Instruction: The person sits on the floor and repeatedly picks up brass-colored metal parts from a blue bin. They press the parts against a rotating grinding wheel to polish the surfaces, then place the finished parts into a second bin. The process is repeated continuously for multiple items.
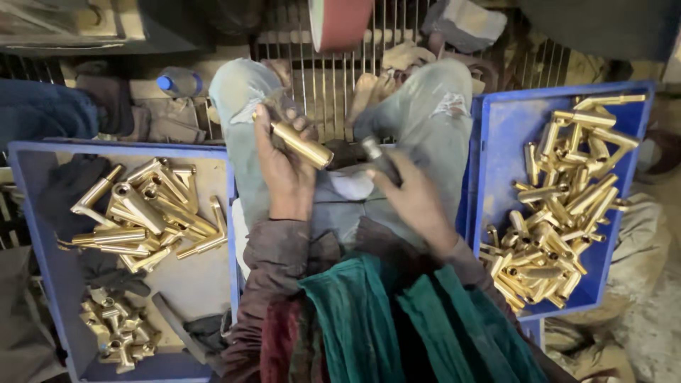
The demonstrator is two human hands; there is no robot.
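The left hand (284, 167) wraps a brass tube (301, 144) above the lap, and the right hand (408, 198) clamps a dark tool (379, 159) at its end. A loose grip could drop the tube between the knees, missing both blue trays (496, 135).
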